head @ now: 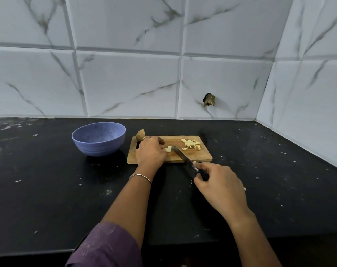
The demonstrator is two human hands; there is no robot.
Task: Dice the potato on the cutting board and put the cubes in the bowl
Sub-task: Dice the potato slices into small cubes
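Purple sleeve [106,245] covers the left upper arm at the bottom edge, and the bare forearm runs from it up to a thin bracelet [140,176] on the wrist. Beyond it the left hand [150,151] lies on the near-left part of the wooden cutting board [198,158], its fingers curled down over a pale potato strip [169,148] whose cut end shows just past the fingertips; a ring [146,138] sits on one finger. To the right and nearer the camera, off the board's front edge, the right hand [219,182] is wrapped round the black handle of a kitchen knife [183,156]. The blade slants up and left across the board's front edge, and its tip is just beside the strip's exposed end. The two hands are apart, with the blade between them. A heap of potato cubes [191,144] lies on the board's far-right part, well away from both hands. An uncut, brown-skinned potato piece [140,134] sits at the far-left corner of the board, just behind the left hand's knuckles. A blue-violet bowl [99,138] stands on the black countertop [48,189] left of the board, near it but not touching. White marble-patterned tiles [129,83] rise behind the counter.
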